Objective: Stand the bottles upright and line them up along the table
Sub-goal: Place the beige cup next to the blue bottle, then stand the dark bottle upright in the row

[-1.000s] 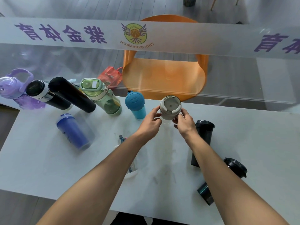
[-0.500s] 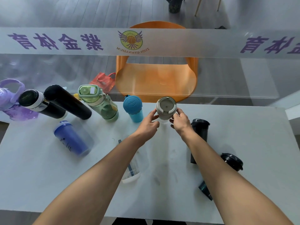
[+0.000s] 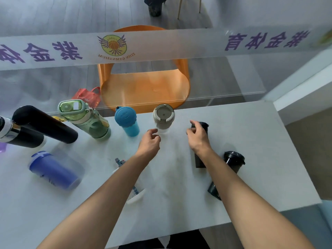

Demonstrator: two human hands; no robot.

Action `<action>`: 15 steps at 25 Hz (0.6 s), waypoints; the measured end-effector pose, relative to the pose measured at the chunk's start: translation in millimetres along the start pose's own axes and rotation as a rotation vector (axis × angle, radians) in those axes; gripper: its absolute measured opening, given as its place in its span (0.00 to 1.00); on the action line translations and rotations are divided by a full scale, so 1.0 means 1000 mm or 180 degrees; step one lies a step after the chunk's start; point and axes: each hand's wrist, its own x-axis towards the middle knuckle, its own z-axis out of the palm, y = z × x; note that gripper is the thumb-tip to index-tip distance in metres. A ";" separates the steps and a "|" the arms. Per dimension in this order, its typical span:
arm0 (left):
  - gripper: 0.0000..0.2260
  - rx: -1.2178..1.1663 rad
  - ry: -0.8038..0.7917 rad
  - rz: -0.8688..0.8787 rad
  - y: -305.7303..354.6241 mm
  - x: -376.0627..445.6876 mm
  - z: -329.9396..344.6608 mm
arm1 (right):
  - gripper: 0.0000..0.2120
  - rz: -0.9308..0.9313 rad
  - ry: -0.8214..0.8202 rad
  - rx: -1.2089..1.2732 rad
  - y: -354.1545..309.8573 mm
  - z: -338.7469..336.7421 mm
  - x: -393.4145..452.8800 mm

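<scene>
Head view. Grey-lidded bottle [image 3: 163,118]: stood upright at the table's [image 3: 251,141] far edge, taken here as landmark. Left hand [image 3: 150,143]: just left of and nearer than it, fingers loosely curled, holding nothing. Right hand [image 3: 197,135]: right of it, fingers spread, empty, in front of a black cup [image 3: 200,159]. Teal bottle [image 3: 128,121], green bottle [image 3: 84,118], black flask [image 3: 45,124]: ranged left of the landmark, upright. Blue bottle [image 3: 53,170]: lying far left and nearer. Second black cup [image 3: 227,174]: lying right and nearer.
</scene>
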 end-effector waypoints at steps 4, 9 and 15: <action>0.18 0.0114 -0.0293 0.0001 -0.012 -0.009 0.038 | 0.18 0.0111 0.0287 -0.0196 0.030 -0.052 0.011; 0.19 0.0135 -0.0284 -0.0179 0.000 -0.003 0.102 | 0.24 0.0675 -0.0381 -0.0562 0.070 -0.078 0.043; 0.20 -0.0088 -0.0083 -0.0458 0.005 0.004 0.165 | 0.21 0.0538 -0.1109 -0.0383 0.097 -0.082 0.064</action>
